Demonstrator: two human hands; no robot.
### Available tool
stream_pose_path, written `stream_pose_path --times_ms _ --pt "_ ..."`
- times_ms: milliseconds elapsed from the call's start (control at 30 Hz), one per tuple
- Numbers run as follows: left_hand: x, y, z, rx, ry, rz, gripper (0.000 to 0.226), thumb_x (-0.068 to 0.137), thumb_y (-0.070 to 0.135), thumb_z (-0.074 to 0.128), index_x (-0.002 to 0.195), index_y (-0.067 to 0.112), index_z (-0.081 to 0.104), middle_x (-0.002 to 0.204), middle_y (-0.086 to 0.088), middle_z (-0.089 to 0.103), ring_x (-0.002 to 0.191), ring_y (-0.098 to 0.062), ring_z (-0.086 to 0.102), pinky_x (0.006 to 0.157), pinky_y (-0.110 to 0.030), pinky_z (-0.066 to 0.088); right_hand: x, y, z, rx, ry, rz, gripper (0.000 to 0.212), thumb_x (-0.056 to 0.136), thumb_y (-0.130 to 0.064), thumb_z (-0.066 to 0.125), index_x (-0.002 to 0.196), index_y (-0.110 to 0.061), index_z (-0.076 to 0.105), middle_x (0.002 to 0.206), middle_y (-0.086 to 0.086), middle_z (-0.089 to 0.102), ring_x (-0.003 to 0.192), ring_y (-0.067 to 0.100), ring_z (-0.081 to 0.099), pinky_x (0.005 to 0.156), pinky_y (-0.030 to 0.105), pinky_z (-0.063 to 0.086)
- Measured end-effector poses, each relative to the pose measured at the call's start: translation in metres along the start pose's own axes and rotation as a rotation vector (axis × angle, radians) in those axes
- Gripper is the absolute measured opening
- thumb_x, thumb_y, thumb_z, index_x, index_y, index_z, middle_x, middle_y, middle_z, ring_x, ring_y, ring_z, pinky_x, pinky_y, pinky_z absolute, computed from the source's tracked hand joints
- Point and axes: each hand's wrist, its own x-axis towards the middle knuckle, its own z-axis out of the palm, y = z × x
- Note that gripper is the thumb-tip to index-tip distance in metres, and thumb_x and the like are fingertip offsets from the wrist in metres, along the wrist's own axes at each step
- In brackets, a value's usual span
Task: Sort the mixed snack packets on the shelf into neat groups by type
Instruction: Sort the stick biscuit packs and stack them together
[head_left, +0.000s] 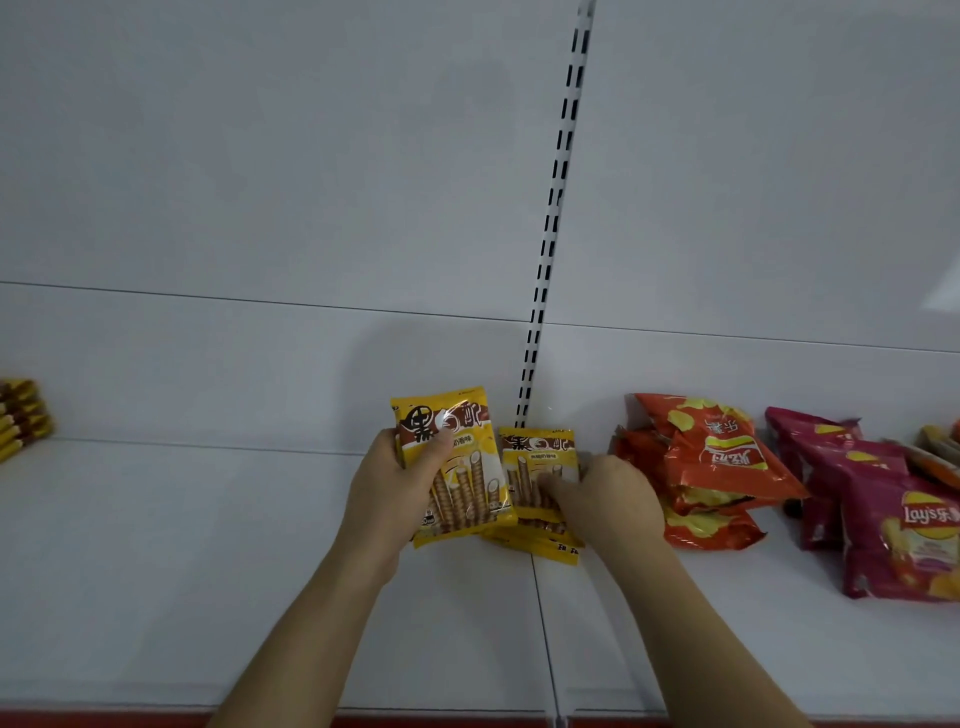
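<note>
Your left hand (395, 488) grips a yellow pack (457, 467) with curled fingers. Your right hand (608, 499) pinches the yellow pile (540, 467) beside it. Red bags (717, 462) lie to the right.

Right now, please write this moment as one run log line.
left hand: holds yellow wafer packet | right hand: on yellow packet stack | orange chip bags: grouped right | shelf: sorting unfinished
</note>
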Motion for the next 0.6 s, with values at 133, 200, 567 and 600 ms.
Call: stream_pose_path --times_ms 133,200,567,600 --pt "0.003 -0.003 -0.002 -0.005 0.022 -0.027 0.027 0.094 0.05 0.067 0.109 0.027 0.064 0.101 0.007 0.076 0.094 -0.016 0.074 0.086 -0.043 0.06 0.001 0.001 0.003 0.06 0.074 0.036 0.025 0.093 -0.043 0.059 0.092 -0.02 0.067 0.074 -0.003 0.066 0.065 0.015 0.064 0.058 0.034 0.058" --pt "0.006 -0.005 -0.004 -0.011 0.036 -0.04 0.028 0.094 0.049 0.068 0.109 0.026 0.063 0.102 0.005 0.076 0.095 -0.018 0.073 0.086 -0.043 0.06 -0.002 0.001 -0.008 0.206 0.136 0.045 0.021 0.097 -0.036 0.058 0.092 -0.017 0.065 0.076 -0.003 0.066 0.066 0.014 0.064 0.06 0.035 0.058" --pt "0.002 0.012 0.021 -0.047 -0.064 -0.048 0.049 0.091 0.071 0.055 0.108 0.027 0.065 0.099 0.006 0.079 0.093 -0.019 0.076 0.086 -0.051 0.062 -0.042 -0.023 -0.032 0.529 0.124 -0.134 0.011 0.097 -0.033 0.062 0.092 -0.024 0.061 0.082 -0.008 0.066 0.074 0.007 0.064 0.066 0.032 0.057" --pt "0.001 0.013 0.025 -0.046 -0.087 -0.056 0.056 0.089 0.076 0.049 0.109 0.026 0.064 0.1 0.005 0.079 0.093 -0.019 0.077 0.086 -0.051 0.063 -0.045 -0.024 -0.025 0.51 0.139 -0.143 0.012 0.097 -0.033 0.062 0.091 -0.022 0.061 0.08 -0.008 0.066 0.073 0.008 0.063 0.067 0.037 0.057"
